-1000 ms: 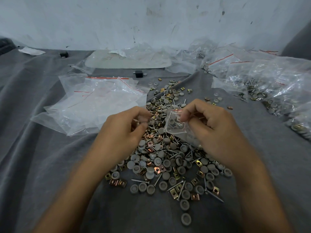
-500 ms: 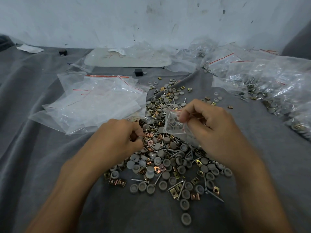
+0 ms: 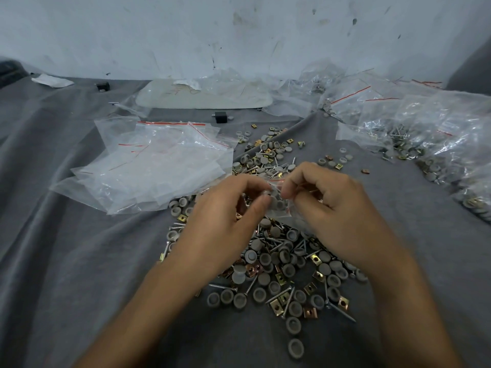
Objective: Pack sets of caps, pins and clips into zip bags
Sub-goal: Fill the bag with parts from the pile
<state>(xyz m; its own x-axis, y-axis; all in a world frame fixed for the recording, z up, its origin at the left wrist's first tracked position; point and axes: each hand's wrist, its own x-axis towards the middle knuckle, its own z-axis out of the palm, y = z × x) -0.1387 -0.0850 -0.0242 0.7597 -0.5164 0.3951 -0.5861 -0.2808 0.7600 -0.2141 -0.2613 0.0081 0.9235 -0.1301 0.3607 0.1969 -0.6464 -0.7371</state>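
A heap of grey caps (image 3: 281,257), metal pins (image 3: 279,293) and brass clips (image 3: 277,305) lies on the grey cloth in front of me. Above the heap my right hand (image 3: 337,208) pinches the mouth of a small clear zip bag (image 3: 279,205) with a few caps inside. My left hand (image 3: 225,216) is at the bag's opening, its thumb and fingertips closed on a grey cap (image 3: 266,193) right at the mouth. The lower part of the bag is hidden behind my hands.
A loose stack of unfilled zip bags (image 3: 148,166) with red seal lines lies to the left of the heap. Filled bags (image 3: 430,134) pile up along the right side. A small black block (image 3: 220,117) and a pale flat plate (image 3: 202,98) sit farther back near the wall.
My left hand dipped down to the heap, then rose and moved right to the bag's mouth with a cap. My right hand kept hold of the bag.
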